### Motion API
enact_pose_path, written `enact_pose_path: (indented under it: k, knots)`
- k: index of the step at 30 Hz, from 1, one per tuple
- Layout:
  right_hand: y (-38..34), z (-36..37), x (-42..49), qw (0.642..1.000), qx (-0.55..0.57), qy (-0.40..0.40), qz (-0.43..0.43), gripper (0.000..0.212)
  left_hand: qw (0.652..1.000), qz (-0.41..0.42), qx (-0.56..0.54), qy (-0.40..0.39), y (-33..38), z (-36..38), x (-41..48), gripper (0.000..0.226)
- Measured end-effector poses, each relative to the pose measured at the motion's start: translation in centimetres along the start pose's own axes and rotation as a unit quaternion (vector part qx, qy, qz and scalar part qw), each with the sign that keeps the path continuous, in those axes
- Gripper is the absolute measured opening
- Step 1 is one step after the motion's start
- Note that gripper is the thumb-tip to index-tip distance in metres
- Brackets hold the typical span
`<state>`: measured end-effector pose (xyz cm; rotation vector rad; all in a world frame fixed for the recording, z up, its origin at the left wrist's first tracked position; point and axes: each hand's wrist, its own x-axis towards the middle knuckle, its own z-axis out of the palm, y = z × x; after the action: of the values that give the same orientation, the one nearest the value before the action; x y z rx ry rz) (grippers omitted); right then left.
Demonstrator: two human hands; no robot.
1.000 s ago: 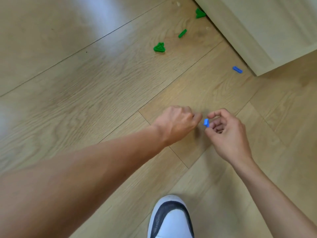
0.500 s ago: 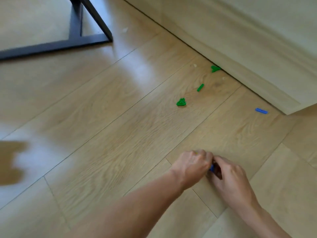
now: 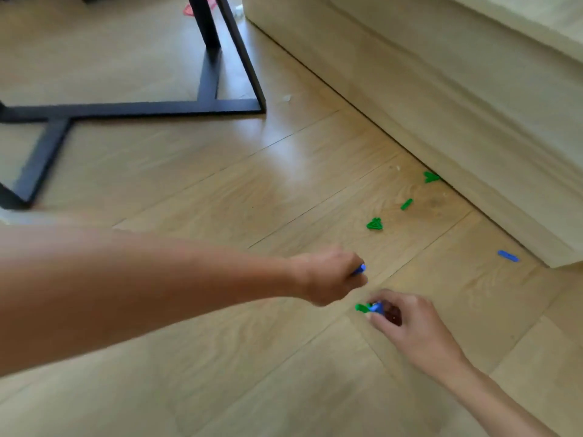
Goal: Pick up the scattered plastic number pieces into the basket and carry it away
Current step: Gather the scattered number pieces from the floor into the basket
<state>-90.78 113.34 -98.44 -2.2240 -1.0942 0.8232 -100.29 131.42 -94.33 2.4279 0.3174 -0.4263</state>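
Observation:
My left hand (image 3: 328, 277) is curled round a blue piece (image 3: 359, 269) whose tip sticks out past the fingers. Just below it my right hand (image 3: 407, 320) pinches a small bunch of pieces, blue (image 3: 377, 307) and green (image 3: 361, 308), close to the wooden floor. Loose on the floor ahead lie a green triangular piece (image 3: 374, 224), a green bar (image 3: 406, 204), another green piece (image 3: 430, 176) against the skirting, and a blue bar (image 3: 508, 256) to the right. No basket is in view.
A black metal table frame (image 3: 202, 107) stands on the floor at the upper left. A pale skirting board and wall (image 3: 441, 105) run diagonally along the right. A small white scrap (image 3: 286, 98) lies near the frame's corner.
The camera has tilted up, showing more floor and the table frame. My hands, joined half a second ago, have parted; each now holds pieces, the left higher than the right.

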Motion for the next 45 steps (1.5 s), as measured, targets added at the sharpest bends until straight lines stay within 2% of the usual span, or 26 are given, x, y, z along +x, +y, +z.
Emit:
enact_pose_path:
  k: [4,8,10,13,15,17,20,22,25,30,34,36,38,41,45]
  knots:
    - [-10.4,1.6,3.4,0.991,0.101,-0.085,-0.033,0.014,0.986,-0.067,-0.151,0.034,-5.6,-7.2,-7.3,0.032]
    - [-21.7,5.8,7.6,0.977,0.119,-0.146,-0.096,0.016,0.945,-0.163,-0.25,0.132,-13.6,-10.4,-16.2,0.032]
    - [-26.9,9.1,9.5,0.971,0.11,-0.171,-0.122,0.015,0.906,-0.205,-0.297,0.221,-17.8,-10.5,-21.0,0.031]
    - [-33.7,14.5,11.5,0.965,0.082,-0.2,-0.151,0.015,0.815,-0.231,-0.396,0.354,-23.1,-9.6,-27.9,0.031]
    - [-37.6,18.4,12.3,0.959,0.073,-0.219,-0.164,0.017,0.764,-0.25,-0.412,0.429,-26.4,-8.6,-32.3,0.031]
    - [-41.3,22.1,12.7,0.953,0.075,-0.239,-0.173,0.018,0.729,-0.29,-0.392,0.48,-29.3,-7.6,-36.0,0.032]
    - [-45.9,27.0,13.0,0.945,0.074,-0.264,-0.179,0.018,0.7,-0.35,-0.367,0.503,-32.8,-6.8,-40.1,0.03]
    - [-48.1,29.7,13.2,0.943,0.054,-0.279,-0.176,0.019,0.698,-0.372,-0.363,0.493,-34.3,-6.5,-42.0,0.028]
    - [-49.7,32.2,13.4,0.938,0.02,-0.302,-0.171,0.023,0.714,-0.401,-0.357,0.45,-35.5,-6.3,-43.1,0.028]
    - [-49.9,32.7,14.2,0.932,-0.031,-0.321,-0.169,0.031,0.739,-0.382,-0.387,0.398,-36.9,-7.0,-43.6,0.029]
    - [-48.8,30.4,14.5,0.911,-0.095,-0.349,-0.199,0.029,0.759,-0.436,-0.301,0.378,-37.4,-7.3,-44.4,0.027]
    - [-47.8,28.7,14.5,0.905,-0.102,-0.35,-0.219,0.031,0.756,-0.471,-0.258,0.375,-37.1,-7.5,-44.4,0.028]
    - [-46.5,26.7,14.3,0.904,-0.102,-0.339,-0.241,0.031,0.746,-0.486,-0.208,0.406,-36.0,-8.0,-43.8,0.024]
    - [-43.5,23.3,13.7,0.909,-0.091,-0.304,-0.272,0.026,0.758,-0.431,-0.174,0.457,-33.1,-8.8,-41.4,0.011]
    - [-37.0,17.1,13.5,0.93,-0.04,-0.246,-0.27,0.022,0.793,-0.301,-0.243,0.47,-26.7,-9.6,-33.1,0.011]
